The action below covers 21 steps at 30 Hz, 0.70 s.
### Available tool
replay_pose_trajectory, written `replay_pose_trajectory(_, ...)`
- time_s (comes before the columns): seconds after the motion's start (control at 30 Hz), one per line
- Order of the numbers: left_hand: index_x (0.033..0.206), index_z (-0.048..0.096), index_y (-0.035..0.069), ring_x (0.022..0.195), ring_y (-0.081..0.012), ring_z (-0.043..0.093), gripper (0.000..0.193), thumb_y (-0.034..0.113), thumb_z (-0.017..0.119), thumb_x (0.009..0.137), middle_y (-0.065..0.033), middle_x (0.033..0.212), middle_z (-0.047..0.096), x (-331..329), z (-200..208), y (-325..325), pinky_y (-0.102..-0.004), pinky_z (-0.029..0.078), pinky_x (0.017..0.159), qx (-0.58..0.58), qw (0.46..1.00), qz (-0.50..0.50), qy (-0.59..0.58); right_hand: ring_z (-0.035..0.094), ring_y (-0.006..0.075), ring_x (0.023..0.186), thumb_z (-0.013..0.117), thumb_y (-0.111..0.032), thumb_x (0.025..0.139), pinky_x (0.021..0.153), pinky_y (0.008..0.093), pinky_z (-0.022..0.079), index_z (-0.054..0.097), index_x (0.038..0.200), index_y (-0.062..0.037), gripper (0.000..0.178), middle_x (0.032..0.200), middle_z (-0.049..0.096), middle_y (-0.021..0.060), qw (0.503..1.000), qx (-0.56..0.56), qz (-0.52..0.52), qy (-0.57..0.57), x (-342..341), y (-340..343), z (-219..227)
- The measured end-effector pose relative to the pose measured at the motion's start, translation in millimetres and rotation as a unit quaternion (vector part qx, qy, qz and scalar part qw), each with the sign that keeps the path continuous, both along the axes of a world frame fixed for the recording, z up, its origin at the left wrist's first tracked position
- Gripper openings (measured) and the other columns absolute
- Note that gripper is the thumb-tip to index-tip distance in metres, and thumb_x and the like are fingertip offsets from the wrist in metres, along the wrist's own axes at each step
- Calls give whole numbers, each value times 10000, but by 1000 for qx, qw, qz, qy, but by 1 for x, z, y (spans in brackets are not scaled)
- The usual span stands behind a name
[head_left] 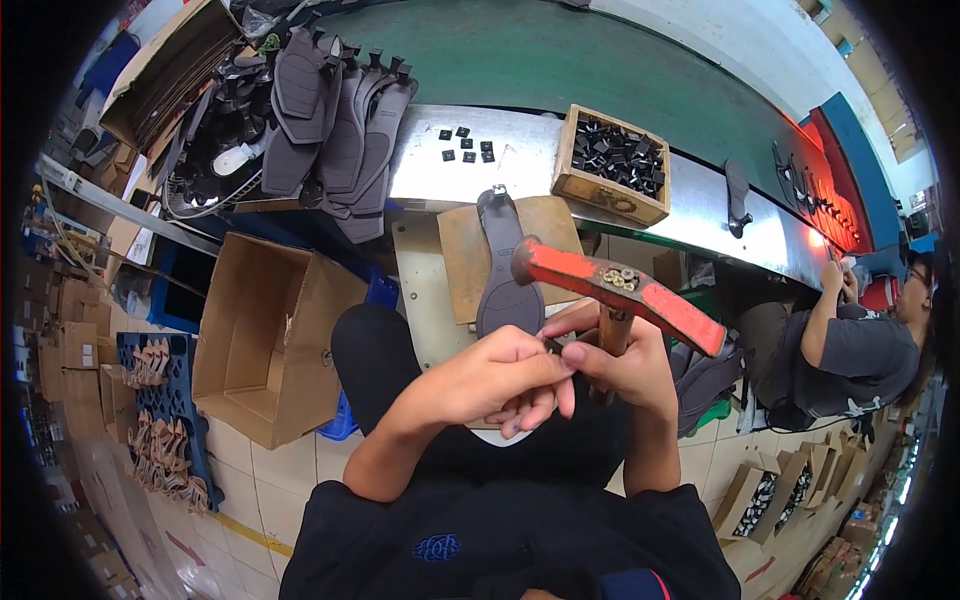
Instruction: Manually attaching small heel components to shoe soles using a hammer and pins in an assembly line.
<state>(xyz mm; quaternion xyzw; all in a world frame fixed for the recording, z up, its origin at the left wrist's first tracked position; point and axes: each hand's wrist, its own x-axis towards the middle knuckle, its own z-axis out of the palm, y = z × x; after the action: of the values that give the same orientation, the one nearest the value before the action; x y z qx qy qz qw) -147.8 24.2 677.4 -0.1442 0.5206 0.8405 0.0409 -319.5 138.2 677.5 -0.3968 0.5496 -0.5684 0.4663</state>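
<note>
My right hand (pixel 635 370) is closed round the wooden handle of a hammer (pixel 655 298) with a worn red head. The hammer's head hangs over the work spot, its round face toward the left. My left hand (pixel 500 375) meets the right one fingertip to fingertip, thumb and fingers pinched; anything between them is too small to make out. Just beyond my hands lies a heeled shoe (pixel 505 265), grey sole up and heel away from me. Under it is a tan board (pixel 462 255) on a pale stand (pixel 415 270).
Several heeled shoes (pixel 345 130) are piled at the left. Small black square pieces (pixel 469 156) lie on the metal ledge beside a wooden box (pixel 612 205) of similar pieces. Behind runs a green conveyor belt (pixel 500 50). A cardboard box (pixel 250 330) stands left; a co-worker (pixel 860 340) sits right.
</note>
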Motion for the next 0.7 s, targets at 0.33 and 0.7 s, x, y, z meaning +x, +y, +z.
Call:
replay_pose_trajectory(0.33, 1052, 612, -185, 388, -136, 529, 419, 193, 431, 1047, -121, 594, 590, -3, -16, -11, -210, 354, 326, 340, 910, -196, 131, 565, 55, 813, 837, -65, 779, 645, 226, 428, 725, 1041, -6, 290, 1036, 708, 46, 992, -8, 108, -67, -9, 2, 11)
replay_pose_trajectory(0.7, 1111, 533, -274, 387, -180, 539, 485, 166, 347, 1029, -184, 581, 583, -11, -40, -16, -236, 364, 311, 405, 877, -194, 169, 655, 253, 982, 891, -80, 691, 862, 400, 513, 733, 937, 30, 312, 977, 700, 124, 992, -5, 94, -81, -13, -14, 3)
